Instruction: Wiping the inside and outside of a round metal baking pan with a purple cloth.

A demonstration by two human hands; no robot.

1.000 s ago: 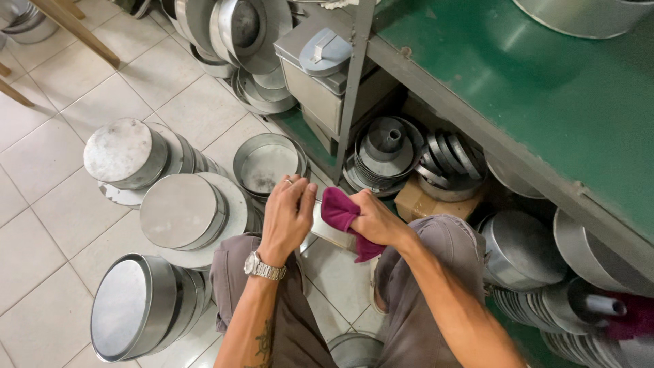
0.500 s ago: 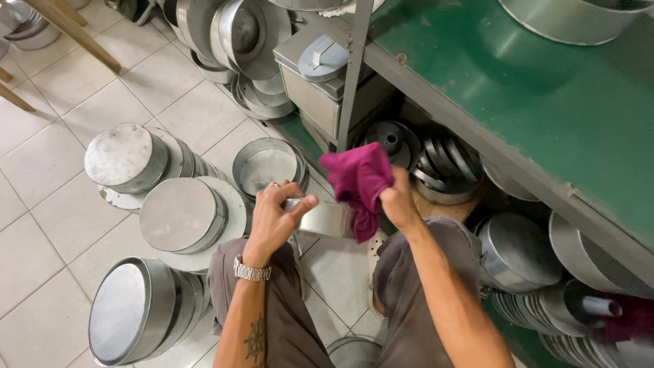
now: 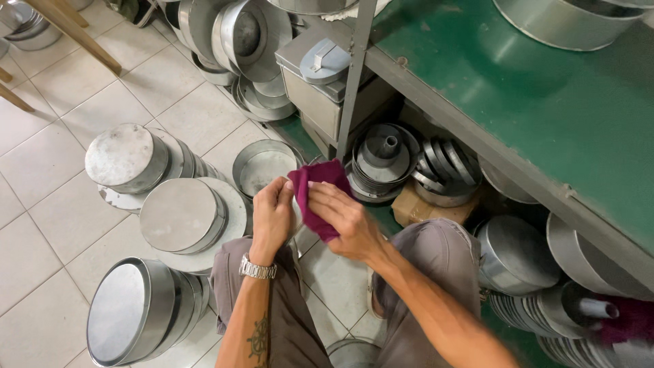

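At the frame's centre the left hand (image 3: 271, 212) grips a small pan edge-on so the right hand (image 3: 344, 217), fingers pressed together, can rub the cloth (image 3: 315, 192) against it.

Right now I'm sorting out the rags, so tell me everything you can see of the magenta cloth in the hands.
The cloth is a deep magenta, soft fabric, crumpled and folded. It is held up between both hands above the knees: the right hand presses flat on it, and the left hand pinches its left edge. Its top bunches above the fingers. Something metal sits partly hidden behind it. It hangs clear of the tiled floor.
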